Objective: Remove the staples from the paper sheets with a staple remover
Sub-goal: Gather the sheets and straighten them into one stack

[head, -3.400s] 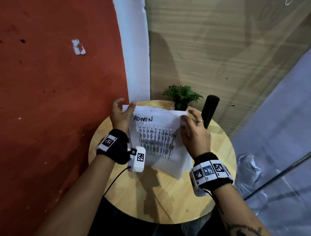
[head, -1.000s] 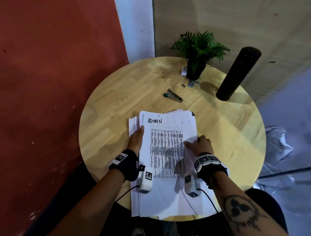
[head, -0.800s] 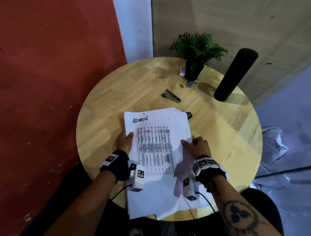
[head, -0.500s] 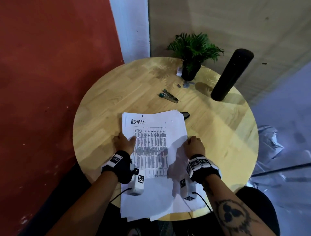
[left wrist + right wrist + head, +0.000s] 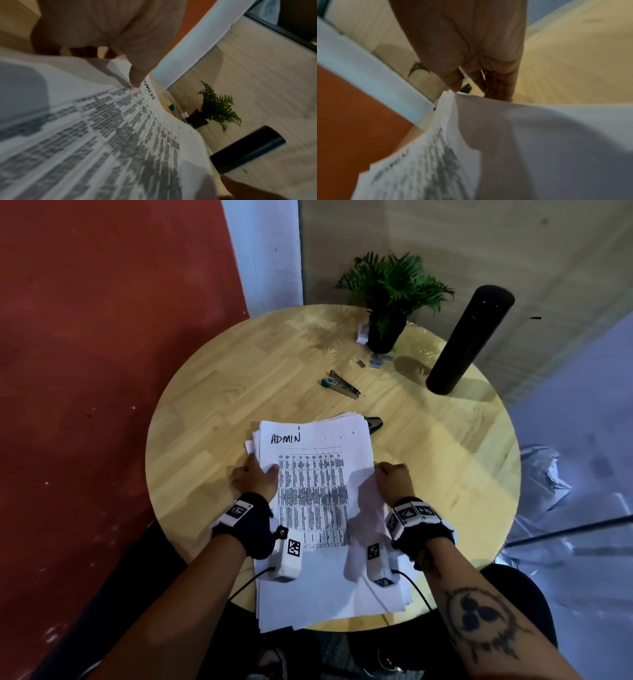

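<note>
A stack of white paper sheets point(image 5: 315, 491), its top page marked "ADMIN" over a printed table, lies flat on the round wooden table point(image 5: 212, 419) and overhangs the near edge. My left hand point(image 5: 256, 475) grips its left edge, with the thumb point(image 5: 137, 79) on top and the fingers curled below. My right hand point(image 5: 392, 477) grips the right edge the same way, thumb point(image 5: 453, 81) on the paper point(image 5: 530, 135). A small black tool point(image 5: 374, 423) peeks out past the stack's far right corner. Farther back lies a metal tool with a green end point(image 5: 339, 385).
A potted fern point(image 5: 387, 302) and a tall black cylinder point(image 5: 469, 340) stand at the back of the table. Small bits point(image 5: 375, 361) lie near the pot. A red wall is on the left and a wooden panel behind.
The stack, held upright 3.4 s ago, now lies flat near me. Over the last second both hands slid it about slightly, and the lower sheets now stick out at the far left corner.
</note>
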A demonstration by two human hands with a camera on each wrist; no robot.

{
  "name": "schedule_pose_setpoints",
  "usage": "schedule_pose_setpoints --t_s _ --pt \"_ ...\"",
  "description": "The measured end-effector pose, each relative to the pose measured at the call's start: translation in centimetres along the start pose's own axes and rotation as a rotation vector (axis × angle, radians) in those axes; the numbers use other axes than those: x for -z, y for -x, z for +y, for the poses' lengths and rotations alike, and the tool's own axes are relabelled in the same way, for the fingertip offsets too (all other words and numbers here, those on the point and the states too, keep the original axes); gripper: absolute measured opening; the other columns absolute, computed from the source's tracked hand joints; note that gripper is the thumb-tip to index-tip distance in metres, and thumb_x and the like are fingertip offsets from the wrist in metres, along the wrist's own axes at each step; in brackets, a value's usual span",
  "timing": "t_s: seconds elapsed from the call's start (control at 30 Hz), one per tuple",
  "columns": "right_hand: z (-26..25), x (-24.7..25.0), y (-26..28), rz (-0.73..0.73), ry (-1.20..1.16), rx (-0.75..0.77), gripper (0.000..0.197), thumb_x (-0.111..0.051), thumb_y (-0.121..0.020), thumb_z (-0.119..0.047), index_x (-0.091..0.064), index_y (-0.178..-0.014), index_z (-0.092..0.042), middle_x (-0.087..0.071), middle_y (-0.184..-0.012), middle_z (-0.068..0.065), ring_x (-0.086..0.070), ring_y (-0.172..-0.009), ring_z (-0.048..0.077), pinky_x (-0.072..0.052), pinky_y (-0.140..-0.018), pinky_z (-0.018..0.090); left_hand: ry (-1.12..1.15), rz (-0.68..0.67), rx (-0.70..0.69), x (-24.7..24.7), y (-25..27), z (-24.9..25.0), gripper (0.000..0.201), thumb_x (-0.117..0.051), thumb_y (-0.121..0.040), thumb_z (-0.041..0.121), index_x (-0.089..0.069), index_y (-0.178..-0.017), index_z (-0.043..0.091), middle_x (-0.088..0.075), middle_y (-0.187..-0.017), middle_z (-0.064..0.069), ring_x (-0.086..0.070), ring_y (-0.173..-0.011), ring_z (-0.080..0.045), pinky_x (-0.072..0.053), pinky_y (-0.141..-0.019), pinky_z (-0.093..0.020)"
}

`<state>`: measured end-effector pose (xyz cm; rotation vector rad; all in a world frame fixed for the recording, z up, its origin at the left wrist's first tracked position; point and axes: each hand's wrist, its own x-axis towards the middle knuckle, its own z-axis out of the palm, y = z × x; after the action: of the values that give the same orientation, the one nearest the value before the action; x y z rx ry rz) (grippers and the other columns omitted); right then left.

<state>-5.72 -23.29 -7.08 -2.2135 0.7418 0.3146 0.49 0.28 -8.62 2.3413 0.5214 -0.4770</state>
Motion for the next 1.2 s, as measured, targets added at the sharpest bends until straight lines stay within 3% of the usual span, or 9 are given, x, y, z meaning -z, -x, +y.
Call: schedule_pose_setpoints --t_s 0.17,0.37,0.53,0.63,0.73,0.8,0.93,1.07,1.2 --pt "-2.2 0.1 -0.4 -0.21 -0.043 -0.148 0.065 -0.053 -0.089 -0.048 -0.05 -0.126 0.004 -0.053 -0.131 0.02 -0.053 -0.117 0.032 -0.041 -0.091 0.033 0.162 -0.15 0.122 1.9 0.7 1.5 0.077 -0.076 -0.079 0.024 -0.036 -0.142 0.003 -0.053 -0.133 -0.02 -0.055 -0.116 -0.036 -0.046 -0.088 -0.035" --pt "-3.8 -0.6 1.1 -0.182 0.015 -0.135 0.043 -0.06 -0.088 -0.015 -0.048 -0.125 0.004 -0.053 -0.128 0.019 -0.053 -0.115 0.03 -0.041 -0.08 0.03 0.172 -0.215 0.144 2.4 1.2 1.7 0.088 -0.08 -0.074 0.022 -0.03 -0.145 0.011 -0.057 -0.121 -0.005 -0.06 -0.106 -0.029 -0.043 -0.082 -0.028" --pt "-4.1 3.0 3.2 -0.08 -0.245 0.146 0.027 -0.064 -0.078 0.001 -0.053 -0.099 -0.013 -0.057 -0.09 0.013 -0.052 -0.09 0.022 -0.041 -0.071 0.029 0.367 -0.275 0.179 3.3 1.9 0.1 0.138 -0.09 -0.012 0.058 -0.05 -0.132 0.002 -0.058 -0.128 -0.02 -0.059 -0.112 -0.034 -0.049 -0.097 -0.043" --pt "-6.1 5.5 6.0 -0.108 -0.395 0.386 0.036 -0.069 -0.072 0.001 -0.054 -0.1 -0.015 -0.062 -0.089 0.01 -0.057 -0.085 0.019 -0.046 -0.076 0.033 0.535 -0.442 0.092 5.5 4.9 0.8 0.095 -0.09 -0.047 0.049 -0.057 -0.124 0.005 -0.049 -0.137 -0.017 -0.06 -0.113 -0.03 -0.04 -0.104 -0.042" --pt "-8.5 9.1 9.2 -0.196 -0.518 0.547 0.035 -0.07 -0.069 0.001 -0.052 -0.098 -0.004 -0.056 -0.089 0.006 -0.054 -0.08 0.005 -0.043 -0.074 0.024 0.699 -0.449 0.035 7.8 6.7 0.9 0.072 -0.076 -0.07 0.05 -0.052 -0.122 0.006 -0.064 -0.058 -0.016 -0.055 -0.037 -0.019 -0.046 -0.049 -0.02" --pt "-9.3 11.5 10.5 -0.222 -0.64 0.529 0.042 -0.068 -0.07 0.003 -0.05 -0.108 0.002 -0.061 -0.094 0.01 -0.058 -0.086 0.017 -0.048 -0.079 0.034 0.813 -0.417 0.014 9.4 7.4 1.4 0.066 -0.055 -0.091 0.042 -0.033 -0.142 0.007 -0.063 -0.056 -0.027 -0.061 -0.042 -0.024 -0.031 -0.031 -0.01" --pt "-9.2 12.6 10.5 -0.058 -0.808 0.39 0.058 -0.066 -0.068 0.011 -0.046 -0.122 0.009 -0.067 -0.092 0.008 -0.062 -0.081 0.022 -0.051 -0.081 0.037 0.854 -0.372 -0.243 12.9 9.7 5.5 0.047 -0.06 -0.09 0.021 -0.05 -0.13 0.0 -0.059 -0.124 -0.022 -0.061 -0.106 -0.031 -0.052 -0.087 -0.035" --pt "-9.4 10.7 11.8 0.367 -0.688 0.461 0.039 -0.07 -0.073 -0.001 -0.049 -0.106 -0.001 -0.057 -0.094 0.01 -0.053 -0.089 0.019 -0.046 -0.084 0.039 0.964 -0.24 -0.524 15.4 11.9 7.8 0.026 -0.074 -0.075 0.007 -0.067 -0.1 0.013 -0.073 -0.101 -0.004 -0.069 -0.091 -0.018 -0.05 -0.088 -0.033" --pt "-8.4 9.6 13.4 0.519 -0.686 0.541 0.05 -0.066 -0.079 0.004 -0.047 -0.124 -0.002 -0.061 -0.09 0.006 -0.057 -0.075 -0.001 -0.046 -0.072 0.023 0.912 -0.177 -0.741 17.0 13.9 8.2 0.025 -0.068 -0.08 0.002 -0.065 -0.1 0.017 -0.073 -0.085 0.016 -0.068 -0.087 0.0 -0.052 -0.076 -0.013"
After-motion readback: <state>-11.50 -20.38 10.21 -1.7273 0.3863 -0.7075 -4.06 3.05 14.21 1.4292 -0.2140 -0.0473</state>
